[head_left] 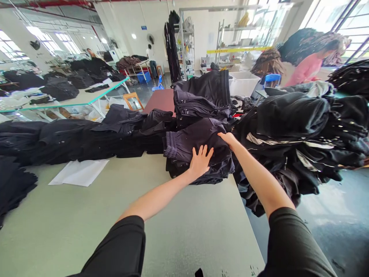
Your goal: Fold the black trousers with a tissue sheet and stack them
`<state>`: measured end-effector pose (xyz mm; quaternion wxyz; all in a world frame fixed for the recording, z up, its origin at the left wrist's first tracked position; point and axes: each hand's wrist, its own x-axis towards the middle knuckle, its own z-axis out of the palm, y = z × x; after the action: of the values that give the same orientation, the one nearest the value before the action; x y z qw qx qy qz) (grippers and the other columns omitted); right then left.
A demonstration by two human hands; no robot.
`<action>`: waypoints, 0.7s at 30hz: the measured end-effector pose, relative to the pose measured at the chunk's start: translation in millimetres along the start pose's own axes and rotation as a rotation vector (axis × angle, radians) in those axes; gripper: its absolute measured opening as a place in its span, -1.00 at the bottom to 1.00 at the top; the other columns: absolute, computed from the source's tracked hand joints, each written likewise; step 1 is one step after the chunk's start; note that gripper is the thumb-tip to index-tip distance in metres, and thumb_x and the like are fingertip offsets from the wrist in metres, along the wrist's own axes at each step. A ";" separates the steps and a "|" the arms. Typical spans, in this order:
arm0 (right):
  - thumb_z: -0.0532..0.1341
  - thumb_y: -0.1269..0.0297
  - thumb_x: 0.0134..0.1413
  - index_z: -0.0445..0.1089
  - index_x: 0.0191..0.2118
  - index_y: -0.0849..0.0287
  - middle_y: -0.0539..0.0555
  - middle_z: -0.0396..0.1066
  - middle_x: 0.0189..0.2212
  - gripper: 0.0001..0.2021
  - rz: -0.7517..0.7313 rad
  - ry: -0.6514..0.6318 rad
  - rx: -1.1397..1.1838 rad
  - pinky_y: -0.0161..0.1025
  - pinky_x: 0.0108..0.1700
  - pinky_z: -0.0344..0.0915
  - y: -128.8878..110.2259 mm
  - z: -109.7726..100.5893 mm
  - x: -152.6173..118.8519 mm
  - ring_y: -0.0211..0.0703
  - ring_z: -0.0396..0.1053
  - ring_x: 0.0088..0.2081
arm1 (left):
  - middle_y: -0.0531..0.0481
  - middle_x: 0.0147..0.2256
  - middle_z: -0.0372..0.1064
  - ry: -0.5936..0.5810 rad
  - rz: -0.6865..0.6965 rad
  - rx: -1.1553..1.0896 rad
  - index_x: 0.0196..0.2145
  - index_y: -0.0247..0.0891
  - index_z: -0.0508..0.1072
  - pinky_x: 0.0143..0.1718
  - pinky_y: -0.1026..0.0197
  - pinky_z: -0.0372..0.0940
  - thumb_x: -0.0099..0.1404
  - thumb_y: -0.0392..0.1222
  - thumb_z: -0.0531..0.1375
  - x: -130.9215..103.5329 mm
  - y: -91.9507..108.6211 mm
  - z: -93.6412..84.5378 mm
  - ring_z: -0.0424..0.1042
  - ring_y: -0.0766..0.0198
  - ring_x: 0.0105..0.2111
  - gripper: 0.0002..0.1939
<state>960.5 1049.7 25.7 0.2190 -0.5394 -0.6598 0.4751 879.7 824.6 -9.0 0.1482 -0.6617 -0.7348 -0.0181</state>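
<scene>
A folded pair of dark pants (190,140) with a gathered elastic waistband lies on top of a stack of dark garments (213,177). My left hand (201,162) rests flat on the front of the pants, its fingers spread. At their right edge is my right hand (227,139), its thumb on top of the cloth. The other fingers of that hand are mostly hidden, and it appears to grip the edge. Just behind stands a taller pile of folded dark pants (201,94), elastic waistbands showing on its right side.
White paper sheets (79,172) lie on the pale green table (184,227). A row of dark garments (72,140) runs along its far left side. Heaped black clothes (294,123) crowd the right beyond the table edge. A person in pink (307,69) is at the back right.
</scene>
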 end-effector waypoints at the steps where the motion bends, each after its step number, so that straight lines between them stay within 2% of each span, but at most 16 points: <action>1: 0.36 0.09 0.08 0.55 -0.12 0.38 0.30 0.56 -0.20 -0.59 -0.008 0.019 -0.041 -0.22 -0.23 0.39 -4.3 0.3 -2.5 0.06 0.51 -0.12 | -0.45 0.45 -0.06 -0.003 -0.025 -0.004 0.49 -0.26 0.00 0.34 -0.46 -0.01 0.24 0.01 0.37 4.6 5.8 5.2 0.00 -0.28 0.42 0.02; 3: 0.34 0.05 0.11 0.54 -0.20 0.36 0.27 0.52 -0.27 -0.62 -0.018 0.032 -0.114 -0.23 -0.29 0.35 -10.6 -2.0 -7.6 0.03 0.49 -0.19 | -0.45 0.45 -0.07 -0.001 -0.063 -0.014 0.48 -0.29 0.02 0.34 -0.44 0.00 0.24 -0.03 0.38 9.1 11.8 15.6 0.00 -0.26 0.42 0.00; 5: 0.30 0.00 0.16 0.51 -0.27 0.31 0.19 0.46 -0.40 -0.62 -0.020 -0.014 -0.113 -0.25 -0.37 0.30 -9.4 -8.8 -13.0 -0.07 0.44 -0.33 | -0.44 0.45 -0.06 0.011 -0.084 -0.032 0.48 -0.31 0.04 0.36 -0.38 0.00 0.25 -0.09 0.37 8.5 10.5 23.1 0.01 -0.22 0.43 -0.02; 8: 0.24 -0.07 0.22 0.46 -0.27 0.24 0.09 0.41 -0.47 -0.61 -0.037 -0.156 0.109 -0.28 -0.42 0.29 15.3 -24.2 -23.4 -0.20 0.33 -0.46 | -0.40 0.40 0.09 0.049 -0.119 -0.087 0.48 -0.30 0.01 0.37 -0.24 0.05 0.26 -0.22 0.34 4.7 1.2 26.0 0.16 -0.13 0.36 -0.05; 10: 0.23 -0.05 0.22 0.47 -0.21 0.19 0.06 0.46 -0.41 -0.65 -0.072 -0.180 0.227 -0.29 -0.37 0.34 44.2 -32.0 -32.8 -0.23 0.34 -0.42 | -0.34 0.32 0.26 0.082 -0.140 -0.142 0.50 -0.29 -0.03 0.35 -0.13 0.11 0.27 -0.29 0.30 3.8 -4.5 24.0 0.30 -0.06 0.28 -0.06; 14: 0.31 0.03 0.05 0.51 -0.09 0.11 0.02 0.55 -0.28 -0.65 -0.142 -0.124 0.224 -0.25 -0.15 0.36 93.9 -30.3 -48.5 -0.15 0.43 -0.21 | -0.24 0.11 0.49 0.099 -0.184 -0.253 0.49 -0.30 -0.01 0.22 0.01 0.27 0.28 -0.36 0.23 8.9 -8.7 18.0 0.48 0.00 0.10 -0.11; 17: 0.27 0.00 0.01 0.55 -0.11 0.10 0.02 0.57 -0.23 -0.61 -0.220 -0.202 0.380 -0.16 -0.03 0.34 100.7 -20.6 -47.5 -0.05 0.44 -0.10 | -0.22 0.06 0.53 0.110 -0.330 -0.343 0.47 -0.26 0.03 0.06 0.07 0.38 0.29 -0.31 0.24 16.4 -11.9 11.2 0.55 -0.01 0.00 -0.14; 19: 0.24 -0.01 0.00 0.56 -0.15 0.12 0.04 0.57 -0.22 -0.62 -0.230 -0.230 0.476 -0.13 0.01 0.33 94.6 -15.0 -41.6 -0.02 0.44 -0.07 | -0.20 0.07 0.54 0.130 -0.464 -0.420 0.46 -0.20 0.05 0.00 0.07 0.41 0.29 -0.24 0.27 21.6 -18.2 4.2 0.57 -0.04 -0.02 -0.14; 21: 0.24 0.02 -0.01 0.55 -0.16 0.14 0.07 0.55 -0.19 -0.63 -0.253 -0.256 0.445 -0.10 0.05 0.33 86.1 -9.5 -34.7 0.01 0.43 -0.04 | -0.17 0.05 0.56 0.150 -0.587 -0.495 0.44 -0.15 0.09 0.00 0.05 0.42 0.29 -0.19 0.29 26.3 -27.5 -4.2 0.58 -0.07 -0.02 -0.17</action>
<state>1022.7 1018.7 -36.7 0.3042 -0.3270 -0.6238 0.6414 851.5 845.6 6.1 0.0261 -0.4360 -0.8534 -0.2846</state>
